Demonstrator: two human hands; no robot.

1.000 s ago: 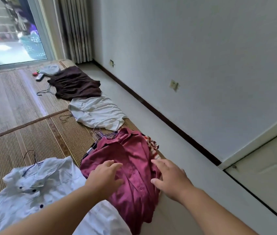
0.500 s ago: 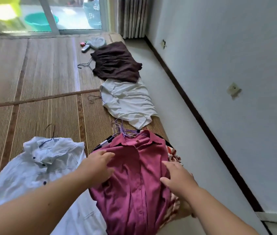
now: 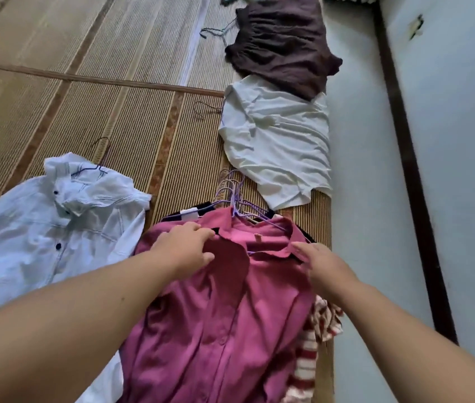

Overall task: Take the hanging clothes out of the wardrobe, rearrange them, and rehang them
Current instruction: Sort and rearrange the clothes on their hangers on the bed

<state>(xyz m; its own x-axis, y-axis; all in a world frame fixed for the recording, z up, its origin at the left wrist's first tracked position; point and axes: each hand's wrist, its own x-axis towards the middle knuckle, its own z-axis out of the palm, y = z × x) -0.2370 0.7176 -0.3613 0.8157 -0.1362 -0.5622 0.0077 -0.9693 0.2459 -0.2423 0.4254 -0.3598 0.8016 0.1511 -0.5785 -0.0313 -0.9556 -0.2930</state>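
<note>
Left hand (image 3: 186,248): fingers nearly straight and thumb spread, lying flat on the left shoulder of the pink shirt (image 3: 215,321), fingertips at the collar. Right hand (image 3: 325,263): fingers extended and close together, resting on the right side of the same collar. Neither hand is curled round the cloth.

The pink shirt lies front up, buttoned, at the near right part of the mat (image 3: 131,117), collar pointing away from the person. It tops a pile of other clothes. A bunch of purple hangers (image 3: 234,193) fans out of the pile just beyond the collar, and a red-and-white striped garment (image 3: 309,362) shows from under the shirt at the mat's right edge.

Left of the pile, touching it, lies a white shirt (image 3: 56,225) with dark buttons, a dark wire hanger (image 3: 99,165) in its neck.

Farther along the right edge lies a cream shirt (image 3: 277,146). Beyond it, a brown top (image 3: 282,45) overlaps its far end. A thin hanger hook shows at the left of each.

Right of the mat runs a strip of pale floor (image 3: 358,175), then a dark skirting board (image 3: 405,170) and the wall (image 3: 463,141).
</note>
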